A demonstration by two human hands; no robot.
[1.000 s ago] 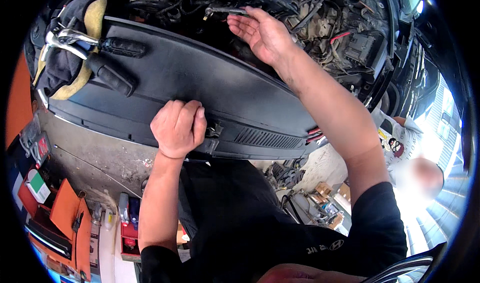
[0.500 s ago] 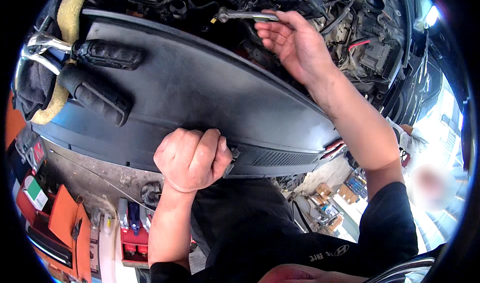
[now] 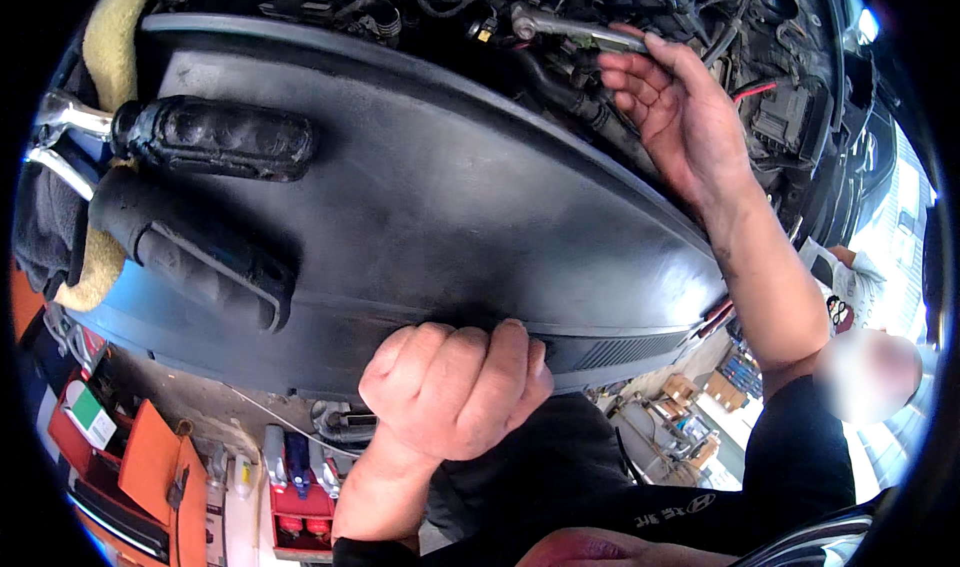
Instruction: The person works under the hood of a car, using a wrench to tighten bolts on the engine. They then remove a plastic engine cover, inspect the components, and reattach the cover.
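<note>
My right hand [image 3: 690, 117] reaches over the engine bay. Between its thumb and loosely curled fingers is the handle end of a metal ratchet wrench [image 3: 580, 32]. The wrench's round head points left over the engine parts, near a small yellow piece [image 3: 485, 33]. Closed into a fist, my left hand [image 3: 450, 387] rests at the near edge of a broad dark car panel [image 3: 400, 187]. Its curled fingertips and anything inside them are hidden.
Two tools with chunky black grips, an upper one [image 3: 225, 137] and a lower one [image 3: 195, 247], lie on the panel's left. Beside them hangs a yellow-edged dark cloth [image 3: 112, 47]. An orange toolbox [image 3: 160, 452] stands below left; another person [image 3: 865, 287] is at far right.
The view has shifted, and both hands appear farther right in it. My right hand still holds the ratchet wrench, whose handle now slants a little more. My left hand stays a fist by the panel edge.
</note>
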